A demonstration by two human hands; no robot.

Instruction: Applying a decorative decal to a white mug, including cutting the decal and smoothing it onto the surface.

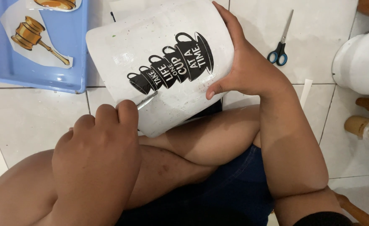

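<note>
The person sits cross-legged on a white tiled floor (37, 121), and a curved white sheet (151, 46) bearing a black design of stacked cups (172, 62) rests over the knees, bowed upward like part of a cylinder.

The left hand (98, 142) sits low in the foreground, back of the hand toward the camera, fingers curled into a tight fist around a thin metal tool (146, 100). Only the tool's tip shows past the knuckles, and it touches the sheet just below the lowest cup of the design.

The right hand (245, 67) reaches in from the right, forearm angled up across the thigh and wrist bent. Its palm lies against the sheet's right edge, fingers wrapped over the top rim and the thumb pressed flat on the front face beside the design, so it grips the sheet and steadies it.

A blue tray (73, 46) lies at the upper left, holding a sticker of a golden gavel (31, 35). Blue-handled scissors (281, 44) lie on the tiles at the upper right, well apart from both hands.
</note>
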